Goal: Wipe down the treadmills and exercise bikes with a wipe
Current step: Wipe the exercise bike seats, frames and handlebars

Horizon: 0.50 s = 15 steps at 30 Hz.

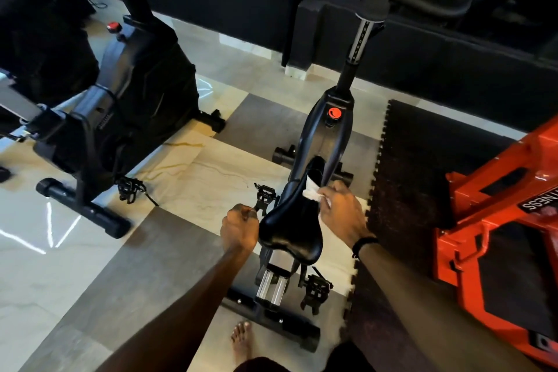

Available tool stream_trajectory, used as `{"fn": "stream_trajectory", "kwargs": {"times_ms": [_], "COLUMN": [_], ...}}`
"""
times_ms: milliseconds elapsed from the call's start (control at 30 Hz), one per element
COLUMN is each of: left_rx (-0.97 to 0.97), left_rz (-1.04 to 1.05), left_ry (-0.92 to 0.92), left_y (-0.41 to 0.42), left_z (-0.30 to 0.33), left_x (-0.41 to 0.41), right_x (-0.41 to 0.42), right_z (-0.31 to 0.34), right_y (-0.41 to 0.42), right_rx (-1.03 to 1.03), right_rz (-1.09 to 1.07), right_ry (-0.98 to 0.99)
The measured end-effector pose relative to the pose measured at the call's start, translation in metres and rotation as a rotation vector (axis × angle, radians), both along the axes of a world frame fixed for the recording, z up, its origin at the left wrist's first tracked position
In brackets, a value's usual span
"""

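Glossy marble-look floor tiles (187, 172) in grey and cream spread under the gym machines, with a dark interlocking rubber mat (413, 166) to the right. On that mat stands a red steel machine frame (495, 220). At the left sits a bulky black exercise bike (126, 93). Centre frame, a slimmer black spin bike (327, 136) with a red knob points away from the camera; its shiny black padded saddle (290, 226) lies between both hands. The right hand (341, 214) pinches a crumpled white wipe (312, 193) against the saddle's narrow nose. The left hand (240, 229), fingers curled into a fist, rests beside the saddle's left edge; whether it holds anything, I cannot tell.
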State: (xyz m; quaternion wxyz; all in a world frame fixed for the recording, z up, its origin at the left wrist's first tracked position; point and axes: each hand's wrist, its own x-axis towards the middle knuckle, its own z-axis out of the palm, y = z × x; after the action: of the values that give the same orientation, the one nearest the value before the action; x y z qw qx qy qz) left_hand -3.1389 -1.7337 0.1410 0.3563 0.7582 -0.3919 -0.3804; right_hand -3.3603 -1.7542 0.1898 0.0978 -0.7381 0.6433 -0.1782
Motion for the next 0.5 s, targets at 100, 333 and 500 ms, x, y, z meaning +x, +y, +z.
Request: {"fn": "stream_trajectory", "kwargs": {"times_ms": [100,333,500], "left_rx": [-0.135,-0.229,-0.123], "left_rz": [-0.032,-0.297,-0.540], "left_ry": [0.027,0.394,0.582], "left_y": [-0.001,-0.016,-0.006], "left_z": [0.017,0.067,0.080], "left_x": [-0.026,-0.151,-0.270], "right_x": [-0.006,-0.095,-0.207], "right_z": [0.003,0.020,0.037], "right_y": [0.005,0.004,0.021], "right_rx": [0.042,0.129,0.200], "right_rz": [0.093,0.010,-0.075], "right_ry": [-0.045,-0.557,-0.761]}}
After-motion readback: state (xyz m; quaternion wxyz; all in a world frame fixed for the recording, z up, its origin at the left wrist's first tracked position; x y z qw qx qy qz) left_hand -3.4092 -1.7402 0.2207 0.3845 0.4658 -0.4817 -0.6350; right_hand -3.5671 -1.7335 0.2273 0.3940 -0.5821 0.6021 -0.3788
